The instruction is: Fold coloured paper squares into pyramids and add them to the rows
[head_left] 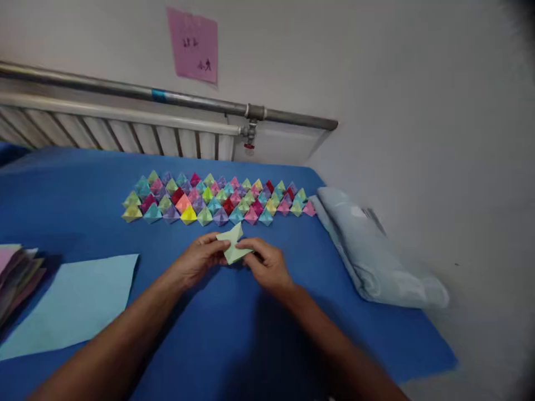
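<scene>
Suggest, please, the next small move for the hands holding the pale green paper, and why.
Perhaps the right hand should gently press in the side point it pinches while the left hand steadies the pale green paper: its points splay outward, whereas the folded pieces in rows beyond look more compact.

Blue surface (175,334) with folded papers (188,215), sheet (77,306), cloth (371,259).

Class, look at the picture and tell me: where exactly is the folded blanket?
In the head view, the folded blanket lies on the blue surface at the right, beside the wall.
</scene>
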### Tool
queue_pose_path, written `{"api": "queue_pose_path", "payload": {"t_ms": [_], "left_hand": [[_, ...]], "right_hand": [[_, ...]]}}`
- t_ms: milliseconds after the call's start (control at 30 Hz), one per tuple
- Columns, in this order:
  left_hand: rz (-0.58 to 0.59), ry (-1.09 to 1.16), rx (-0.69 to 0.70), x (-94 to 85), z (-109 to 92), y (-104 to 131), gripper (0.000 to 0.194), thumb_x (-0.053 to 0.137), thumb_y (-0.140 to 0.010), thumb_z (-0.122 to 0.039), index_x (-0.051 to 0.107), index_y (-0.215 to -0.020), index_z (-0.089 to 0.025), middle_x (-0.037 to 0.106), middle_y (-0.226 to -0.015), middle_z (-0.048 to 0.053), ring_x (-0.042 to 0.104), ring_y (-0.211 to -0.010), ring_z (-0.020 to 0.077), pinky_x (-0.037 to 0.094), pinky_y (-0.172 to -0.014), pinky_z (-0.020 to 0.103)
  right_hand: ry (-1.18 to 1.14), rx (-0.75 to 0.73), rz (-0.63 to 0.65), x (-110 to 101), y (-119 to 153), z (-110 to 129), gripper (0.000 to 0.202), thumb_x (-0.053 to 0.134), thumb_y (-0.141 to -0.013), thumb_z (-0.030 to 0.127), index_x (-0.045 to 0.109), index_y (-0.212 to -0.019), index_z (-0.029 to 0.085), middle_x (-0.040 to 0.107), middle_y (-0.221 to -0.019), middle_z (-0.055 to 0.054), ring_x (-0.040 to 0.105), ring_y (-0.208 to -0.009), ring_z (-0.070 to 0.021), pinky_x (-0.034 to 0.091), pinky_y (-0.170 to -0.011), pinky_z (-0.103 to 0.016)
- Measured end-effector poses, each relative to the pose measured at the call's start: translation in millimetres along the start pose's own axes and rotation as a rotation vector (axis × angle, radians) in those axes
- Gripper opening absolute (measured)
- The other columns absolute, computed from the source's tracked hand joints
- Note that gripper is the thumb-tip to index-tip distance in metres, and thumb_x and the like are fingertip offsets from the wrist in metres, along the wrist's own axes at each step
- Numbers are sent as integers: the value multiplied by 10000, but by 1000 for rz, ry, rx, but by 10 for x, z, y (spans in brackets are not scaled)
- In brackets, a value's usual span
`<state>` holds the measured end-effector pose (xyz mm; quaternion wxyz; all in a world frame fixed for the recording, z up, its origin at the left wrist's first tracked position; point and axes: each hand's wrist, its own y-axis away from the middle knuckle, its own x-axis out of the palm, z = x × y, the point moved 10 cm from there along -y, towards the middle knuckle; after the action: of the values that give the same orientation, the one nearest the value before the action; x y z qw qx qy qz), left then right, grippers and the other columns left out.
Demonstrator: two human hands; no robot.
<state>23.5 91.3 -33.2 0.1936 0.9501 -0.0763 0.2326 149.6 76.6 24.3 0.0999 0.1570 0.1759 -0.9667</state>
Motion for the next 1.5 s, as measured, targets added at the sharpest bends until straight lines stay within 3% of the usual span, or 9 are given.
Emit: {"api": "queue_pose_path", "payload": {"t_ms": [133,267,433,600,900,1067,1300,1500], "left_hand": [[-33,23,-8,-143,90,-52,429,951,-481,-365,722,-762,-135,691,-677,11,614,-593,112,502,-551,212],[-2,-69,26,-162,114,-59,340,926,-545,-262,717,-790,-156,681,-668,-20,593,-607,90,481,-582,188],[-49,-125,51,-213,119,-13,321,900,-586,-235,709,-836,-171,715,-740,-14,625,-681,107,503,-658,208],[-47,-162,118,-211,35,59,309,884,-621,-256,701,-860,-188,725,-767,-13,646,-712,126,528,-682,233],[-95,-300,323,-252,-306,203,451,840,-706,-248,678,-1126,-260,733,-922,-4,679,-878,147,541,-791,243],[-11,-299,266,-214,-239,184,390,816,-736,-258,691,-1105,-242,745,-910,13,683,-818,144,546,-735,239],[94,-325,263,-93,-235,216,391,822,-719,-226,705,-1090,-260,757,-983,27,693,-908,169,556,-797,270],[52,-392,279,-169,-237,205,348,805,-745,-277,714,-1081,-256,750,-982,32,679,-905,173,545,-826,291]], "right_hand": [[91,-14,19,75,-34,-90,284,491,-814,130,716,-968,208,652,-820,-15,596,-708,-124,471,-656,-237],[127,-99,126,129,-1,21,325,480,-824,111,683,-1061,204,685,-940,-51,630,-847,-156,495,-774,-285],[-43,115,93,40,19,-49,302,629,-846,303,622,-1135,216,683,-910,-17,605,-737,-133,483,-666,-253],[-72,282,25,52,51,-162,55,607,-831,244,629,-860,203,587,-687,41,506,-595,-95,405,-561,-208],[155,147,21,87,28,-78,107,581,-840,149,672,-822,202,625,-736,19,552,-667,-111,408,-647,-230],[197,85,90,168,40,15,165,569,-853,116,699,-908,203,645,-804,-3,583,-718,-119,427,-688,-237],[204,49,83,152,40,36,161,565,-861,104,696,-904,187,650,-841,-17,596,-777,-128,438,-724,-249],[203,62,59,124,47,8,204,564,-870,116,706,-992,198,652,-857,-20,587,-761,-130,453,-735,-261]]}}
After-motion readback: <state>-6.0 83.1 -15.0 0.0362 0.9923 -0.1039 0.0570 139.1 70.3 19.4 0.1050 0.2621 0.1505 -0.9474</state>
